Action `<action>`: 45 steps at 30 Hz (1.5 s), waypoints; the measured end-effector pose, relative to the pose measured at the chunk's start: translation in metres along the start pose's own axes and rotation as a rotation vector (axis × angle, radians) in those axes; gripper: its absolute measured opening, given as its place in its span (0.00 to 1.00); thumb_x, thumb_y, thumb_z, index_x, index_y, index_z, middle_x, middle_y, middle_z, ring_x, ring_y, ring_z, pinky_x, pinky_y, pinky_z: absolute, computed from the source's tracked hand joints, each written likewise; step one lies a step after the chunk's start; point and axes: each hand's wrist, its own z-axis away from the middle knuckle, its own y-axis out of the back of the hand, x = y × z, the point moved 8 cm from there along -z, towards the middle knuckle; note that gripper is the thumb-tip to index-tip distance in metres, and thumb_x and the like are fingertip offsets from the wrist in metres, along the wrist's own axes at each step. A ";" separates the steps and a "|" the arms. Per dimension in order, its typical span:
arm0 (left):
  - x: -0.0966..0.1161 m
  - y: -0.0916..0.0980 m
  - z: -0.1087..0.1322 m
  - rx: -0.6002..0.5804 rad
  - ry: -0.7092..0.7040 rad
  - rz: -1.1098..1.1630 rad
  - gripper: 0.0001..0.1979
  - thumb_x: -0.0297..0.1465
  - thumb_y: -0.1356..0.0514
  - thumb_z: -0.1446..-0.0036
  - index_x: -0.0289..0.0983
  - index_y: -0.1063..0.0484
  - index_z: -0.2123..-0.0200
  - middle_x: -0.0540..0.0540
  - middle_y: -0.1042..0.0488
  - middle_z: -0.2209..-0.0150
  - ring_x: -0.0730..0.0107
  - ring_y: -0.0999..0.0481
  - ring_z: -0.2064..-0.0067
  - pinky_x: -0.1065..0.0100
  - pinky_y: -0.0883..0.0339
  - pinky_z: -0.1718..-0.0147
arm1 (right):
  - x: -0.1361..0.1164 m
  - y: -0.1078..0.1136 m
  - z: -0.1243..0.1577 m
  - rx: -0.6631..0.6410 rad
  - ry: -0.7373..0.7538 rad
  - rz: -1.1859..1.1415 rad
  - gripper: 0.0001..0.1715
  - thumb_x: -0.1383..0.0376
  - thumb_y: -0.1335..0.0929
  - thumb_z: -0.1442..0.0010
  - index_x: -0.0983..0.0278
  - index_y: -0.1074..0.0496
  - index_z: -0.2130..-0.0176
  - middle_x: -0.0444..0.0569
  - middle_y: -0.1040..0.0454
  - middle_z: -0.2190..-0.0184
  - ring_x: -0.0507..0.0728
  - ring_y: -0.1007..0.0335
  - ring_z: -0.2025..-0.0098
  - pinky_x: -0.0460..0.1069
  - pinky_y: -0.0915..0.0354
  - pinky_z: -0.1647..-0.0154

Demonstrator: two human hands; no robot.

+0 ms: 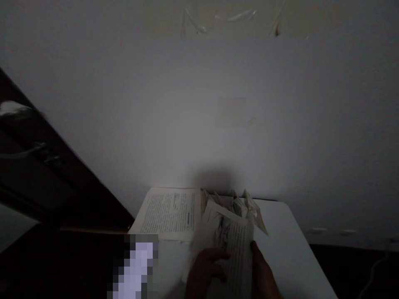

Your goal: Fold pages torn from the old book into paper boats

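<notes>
White table, printed page, left hand over it, grip unclear, right hand gripping its edge

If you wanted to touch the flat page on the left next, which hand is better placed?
Probably the left hand: it is nearer the flat page. The right hand is farther off, at the right edge of the page with the picture.
</notes>
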 end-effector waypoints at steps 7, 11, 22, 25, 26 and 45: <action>-0.009 0.046 -0.034 0.177 0.257 -0.161 0.19 0.38 0.40 0.52 0.37 0.34 0.56 0.40 0.28 0.59 0.58 0.28 0.61 0.56 0.33 0.63 | -0.009 0.007 0.005 0.118 -0.182 -0.343 0.38 0.46 0.31 0.53 0.67 0.31 0.50 0.58 0.24 0.58 0.68 0.28 0.56 0.60 0.38 0.53; -0.029 0.011 -0.040 -0.060 0.384 0.246 0.18 0.39 0.42 0.48 0.34 0.34 0.56 0.38 0.26 0.59 0.58 0.26 0.59 0.60 0.32 0.61 | -0.019 0.010 -0.004 0.144 -0.101 -0.124 0.36 0.51 0.28 0.54 0.65 0.33 0.50 0.56 0.25 0.56 0.66 0.28 0.56 0.58 0.35 0.55; -0.038 -0.003 -0.042 -0.022 0.474 0.358 0.13 0.31 0.36 0.55 0.33 0.31 0.64 0.41 0.23 0.66 0.59 0.24 0.64 0.64 0.32 0.66 | -0.033 0.009 0.004 0.216 -0.036 0.282 0.32 0.55 0.27 0.56 0.64 0.35 0.53 0.55 0.24 0.60 0.65 0.27 0.59 0.55 0.31 0.61; -0.040 -0.003 -0.043 -0.022 0.497 0.454 0.14 0.30 0.36 0.56 0.33 0.30 0.64 0.41 0.23 0.64 0.58 0.24 0.63 0.63 0.31 0.64 | -0.035 0.004 0.003 0.100 -0.045 0.200 0.33 0.56 0.27 0.56 0.64 0.35 0.53 0.55 0.25 0.59 0.64 0.28 0.58 0.56 0.32 0.58; -0.040 -0.003 -0.044 -0.024 0.510 0.486 0.15 0.30 0.35 0.57 0.33 0.30 0.64 0.41 0.23 0.64 0.58 0.24 0.63 0.62 0.31 0.64 | -0.037 0.003 0.002 0.055 -0.035 0.156 0.32 0.56 0.27 0.55 0.64 0.35 0.53 0.55 0.25 0.58 0.64 0.28 0.57 0.57 0.33 0.57; -0.036 0.007 -0.046 0.037 0.506 0.456 0.11 0.36 0.36 0.53 0.33 0.27 0.71 0.46 0.24 0.71 0.66 0.26 0.67 0.68 0.34 0.67 | -0.043 0.007 0.000 -0.029 -0.083 0.052 0.22 0.58 0.27 0.53 0.64 0.28 0.58 0.52 0.22 0.64 0.62 0.26 0.62 0.55 0.33 0.59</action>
